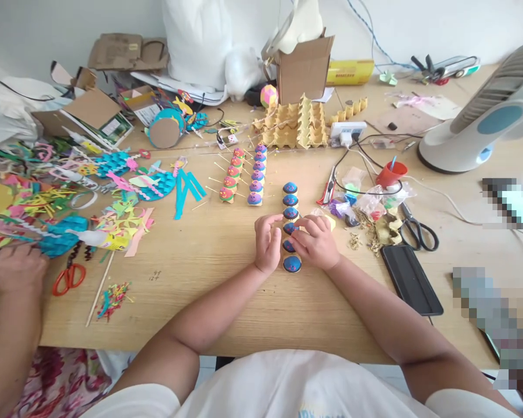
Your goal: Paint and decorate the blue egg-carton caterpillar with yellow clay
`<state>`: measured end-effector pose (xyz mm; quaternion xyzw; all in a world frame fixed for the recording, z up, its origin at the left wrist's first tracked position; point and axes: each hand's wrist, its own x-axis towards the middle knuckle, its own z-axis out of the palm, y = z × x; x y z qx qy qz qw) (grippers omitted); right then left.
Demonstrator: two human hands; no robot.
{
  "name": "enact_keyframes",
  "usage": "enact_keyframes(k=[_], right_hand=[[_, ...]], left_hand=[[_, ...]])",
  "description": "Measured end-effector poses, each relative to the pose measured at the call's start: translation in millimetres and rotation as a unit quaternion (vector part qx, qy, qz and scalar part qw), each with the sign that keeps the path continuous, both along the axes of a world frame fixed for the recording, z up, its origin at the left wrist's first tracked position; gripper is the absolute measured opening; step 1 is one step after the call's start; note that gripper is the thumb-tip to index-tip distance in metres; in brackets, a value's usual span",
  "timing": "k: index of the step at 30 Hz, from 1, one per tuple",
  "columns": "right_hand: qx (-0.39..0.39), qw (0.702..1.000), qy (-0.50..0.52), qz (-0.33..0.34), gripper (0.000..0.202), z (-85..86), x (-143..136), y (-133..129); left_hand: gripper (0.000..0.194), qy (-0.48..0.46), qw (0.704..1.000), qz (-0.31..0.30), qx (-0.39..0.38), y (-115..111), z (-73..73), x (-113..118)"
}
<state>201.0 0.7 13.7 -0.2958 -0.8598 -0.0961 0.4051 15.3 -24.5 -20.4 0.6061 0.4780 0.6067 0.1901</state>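
Observation:
A strip of egg-carton cups topped with blue clay domes (292, 265) lies lengthwise in front of me, with small red details on the domes. My left hand (268, 244) is along the strip's left side, thumb and index finger apart, with nothing seen in it. From the right, my right hand (317, 239) has its bent fingers on the middle domes, gripping the strip there; its fingertips are partly hidden. Farther off to the left stand a strip with purple domes (255, 198) and a strip with red-orange domes (227, 194) that has thin sticks poking out.
At left, a co-worker's hand (20, 268) rests by paper scraps, a glue bottle (96, 238) and orange-handled scissors (68, 280). To the right are a red cutter (328, 188), a red cup (391, 173), black scissors (418, 233), a black tray (412, 280) and a fan (483, 125). Egg cartons (305, 125) lie behind.

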Motion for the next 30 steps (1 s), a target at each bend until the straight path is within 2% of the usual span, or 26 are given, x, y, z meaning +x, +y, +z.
enact_keyframes(k=[5, 8, 13, 16, 18, 20, 22, 26, 30], right_hand=[[0.010, 0.999, -0.027, 0.027, 0.012, -6.6, 1, 0], [0.000, 0.999, -0.035, 0.026, 0.015, -8.7, 2, 5], [-0.121, 0.992, -0.027, -0.006, 0.025, 10.9, -1, 12], [-0.204, 0.977, 0.056, -0.027, 0.025, 25.0, -3, 12], [-0.290, 0.946, 0.146, -0.011, 0.030, 27.3, -4, 9], [-0.384, 0.888, 0.253, -0.028, 0.039, 22.3, -4, 5], [-0.403, 0.869, 0.283, -0.046, 0.041, 11.8, -5, 0], [-0.393, 0.861, 0.318, -0.052, 0.044, -12.1, -8, -9], [-0.351, 0.876, 0.324, -0.063, 0.038, -24.1, -9, -10]], left_hand=[[0.050, 0.026, 0.999, 0.027, 0.030, 2, -0.2, 2], [0.049, 0.025, 0.998, 0.020, 0.047, 2, 0.9, 3], [0.065, -0.004, 1.000, 0.025, 0.010, 7, 5.8, 2], [0.072, -0.043, 0.998, 0.024, -0.032, 15, 11.1, 0], [0.071, -0.071, 0.996, 0.011, -0.052, 21, 14.1, 0], [0.067, -0.079, 0.995, -0.020, -0.065, 24, 15.0, 0], [0.062, -0.061, 0.996, -0.033, -0.062, 23, 13.1, 2], [0.057, -0.031, 0.999, -0.005, -0.039, 14, 4.0, 4], [0.054, -0.004, 1.000, 0.025, -0.005, 5, -1.3, 3]])
